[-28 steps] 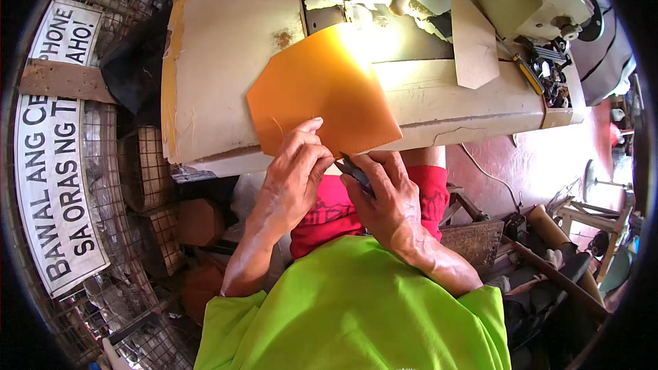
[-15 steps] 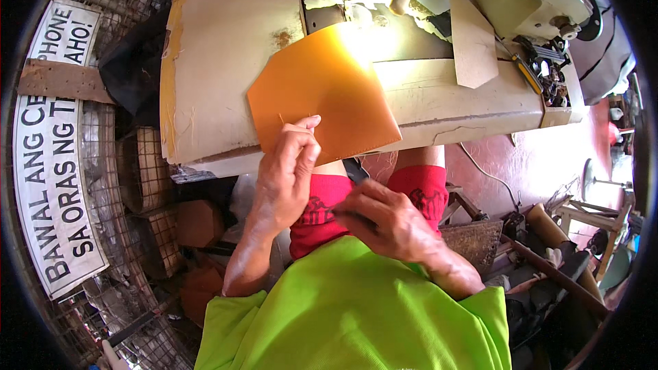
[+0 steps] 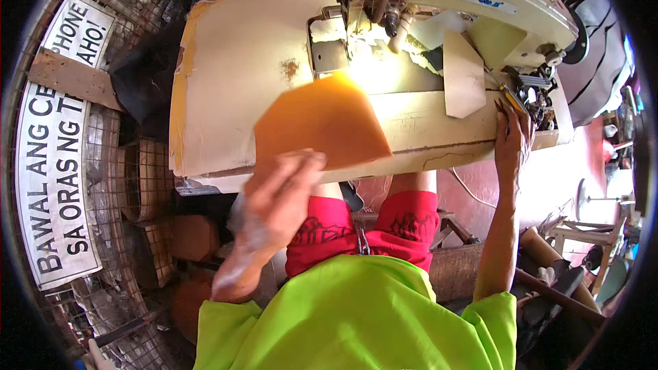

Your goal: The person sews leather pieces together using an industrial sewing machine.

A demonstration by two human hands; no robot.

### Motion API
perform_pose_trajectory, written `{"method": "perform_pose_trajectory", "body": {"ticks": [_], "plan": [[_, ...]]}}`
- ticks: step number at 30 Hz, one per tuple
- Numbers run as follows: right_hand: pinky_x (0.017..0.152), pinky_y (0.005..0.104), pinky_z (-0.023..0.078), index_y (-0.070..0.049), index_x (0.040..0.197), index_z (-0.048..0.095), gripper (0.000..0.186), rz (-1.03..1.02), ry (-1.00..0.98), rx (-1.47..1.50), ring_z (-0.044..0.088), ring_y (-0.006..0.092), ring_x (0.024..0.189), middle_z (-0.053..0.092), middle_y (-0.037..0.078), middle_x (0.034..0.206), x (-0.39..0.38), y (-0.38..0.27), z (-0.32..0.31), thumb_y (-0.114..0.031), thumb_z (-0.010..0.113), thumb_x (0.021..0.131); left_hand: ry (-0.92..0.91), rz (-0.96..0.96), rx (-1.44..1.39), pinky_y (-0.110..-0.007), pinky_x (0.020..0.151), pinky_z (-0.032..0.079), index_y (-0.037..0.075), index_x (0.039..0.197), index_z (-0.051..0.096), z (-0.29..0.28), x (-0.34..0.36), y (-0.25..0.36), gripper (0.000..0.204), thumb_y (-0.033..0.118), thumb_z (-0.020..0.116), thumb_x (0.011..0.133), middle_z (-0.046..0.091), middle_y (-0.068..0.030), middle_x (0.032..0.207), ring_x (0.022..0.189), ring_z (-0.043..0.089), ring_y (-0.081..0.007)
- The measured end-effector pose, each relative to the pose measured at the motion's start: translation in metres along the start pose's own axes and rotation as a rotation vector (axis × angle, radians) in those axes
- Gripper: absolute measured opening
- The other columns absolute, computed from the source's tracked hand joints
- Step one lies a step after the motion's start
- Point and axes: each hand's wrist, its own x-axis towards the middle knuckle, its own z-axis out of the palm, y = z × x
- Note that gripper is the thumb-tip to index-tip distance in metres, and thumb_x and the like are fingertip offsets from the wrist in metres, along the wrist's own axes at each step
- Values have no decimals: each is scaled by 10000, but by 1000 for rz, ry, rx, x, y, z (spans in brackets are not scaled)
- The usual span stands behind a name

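An orange leather piece (image 3: pixel 319 123) with cut corners lies tilted over the front of the sewing table, its far edge near the lit needle area. My left hand (image 3: pixel 277 195), smeared by motion, pinches its near edge with the fingertips. Over at the table's right end is my right hand (image 3: pixel 513 130), its fingers stretched toward a yellow-handled tool (image 3: pixel 515 101) beside a tray of small metal parts (image 3: pixel 545 115). Nothing shows clearly in that hand, though its palm side is partly hidden.
The sewing machine (image 3: pixel 480 0) arches over the table (image 3: pixel 233 89). A pale cut panel (image 3: pixel 462 75) lies right of the needle. Wire mesh with a white sign (image 3: pixel 58 144) stands at left. Wooden frames and rolled material (image 3: pixel 548 247) crowd the floor at right.
My right hand has moved from above my lap to the table's right end; the dark object it seemed to hold no longer shows. The leather has shifted slightly and tilted, with my left hand lower.
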Motion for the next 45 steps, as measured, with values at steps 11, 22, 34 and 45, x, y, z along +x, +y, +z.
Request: {"method": "perform_pose_trajectory", "body": {"ticks": [11,22,34,45], "plan": [[811,373,520,-82,1186,638,362,-139,-114,503,595,268,946,577,129,1130,-45,-129,-27,-45,698,832,220,-906,-558,-249,884,460,-44,1243,572,20,12,-77,293,50,526,969,651,-55,1090,978,580,-92],[849,437,503,-49,1181,608,400,-326,-168,593,587,337,1022,576,138,1166,-53,-175,-7,-46,708,794,109,-886,-734,-242,729,483,-27,1311,507,17,-2,-79,401,-24,500,911,630,-84,1026,788,563,-88],[947,433,461,4,1120,642,360,-516,-282,559,582,312,1156,620,154,1195,-39,-168,0,-126,723,794,-414,89,33,-429,1121,324,14,1261,569,63,84,-64,332,157,510,967,547,-167,1317,1306,453,-309],[946,438,464,29,1151,623,385,-570,-375,658,562,307,1194,575,174,1252,-35,-150,12,-146,695,816,-530,170,171,-476,1162,254,15,1335,497,90,68,-76,404,134,480,950,487,-156,1395,1346,404,-306]]}}
